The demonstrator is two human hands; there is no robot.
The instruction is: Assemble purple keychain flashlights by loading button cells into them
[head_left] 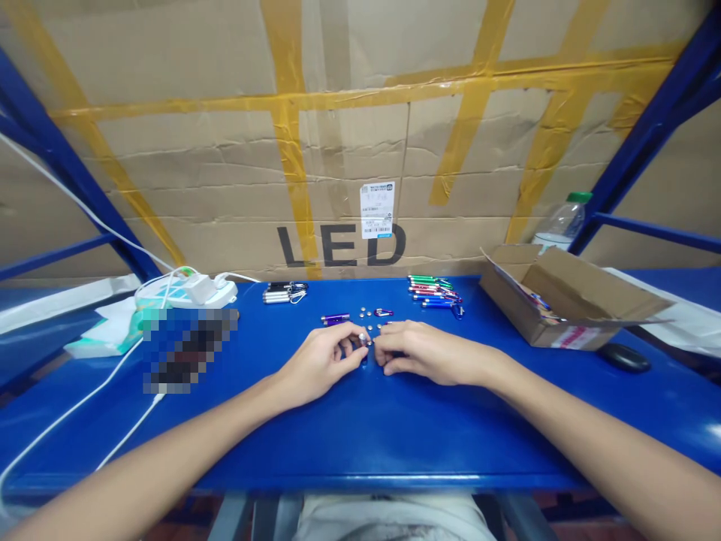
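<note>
My left hand [322, 359] is closed in a pinch, thumb and forefinger around a small silvery and dark purple piece [364, 343], mostly covered by the fingers. Right beside it, my right hand [422, 352] has its fingers curled and pressed together; whatever they hold is hidden. A purple metal tube [336, 319], like a mini flashlight body, lies just beyond my left hand. Small round silvery discs [362, 312], resembling button cells, are scattered beyond the fingertips. Near them lies a purple carabiner clip [384, 312].
Black and silver keychain flashlights [285, 293] lie at the back left; green, red and blue ones [433, 291] at the back right. An open cardboard box [563, 300] stands right, beside a black mouse [624, 358]. A power strip [197, 291] with white cables is left.
</note>
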